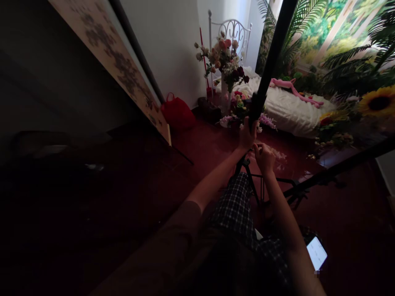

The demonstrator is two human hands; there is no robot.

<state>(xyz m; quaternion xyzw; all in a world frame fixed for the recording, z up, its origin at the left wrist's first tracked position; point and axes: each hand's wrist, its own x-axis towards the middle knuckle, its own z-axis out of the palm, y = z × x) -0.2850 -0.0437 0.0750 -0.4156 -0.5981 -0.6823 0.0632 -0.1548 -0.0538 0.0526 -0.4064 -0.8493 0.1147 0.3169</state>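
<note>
A black stand (270,65) leans up across the view, its pole thick and dark, with thin folding legs below. My left hand (247,136) is wrapped round the pole just under a black collar. Beside it, slightly lower and to the right, my right hand (264,158) is closed with thumb and fingers pinched together close to the pole. What those fingers hold is hidden and too dark to make out. Under both hands, the stand's legs spread near my checkered trousers (236,201).
Another black pole (345,164) slants in from the right. Ahead are a vase of flowers (226,61), a white bed (290,107) with a pink plush toy, and a sunflower (378,102). A red bag (177,112) stands by a leaning floral panel (123,65). A lit phone (317,252) is lower right.
</note>
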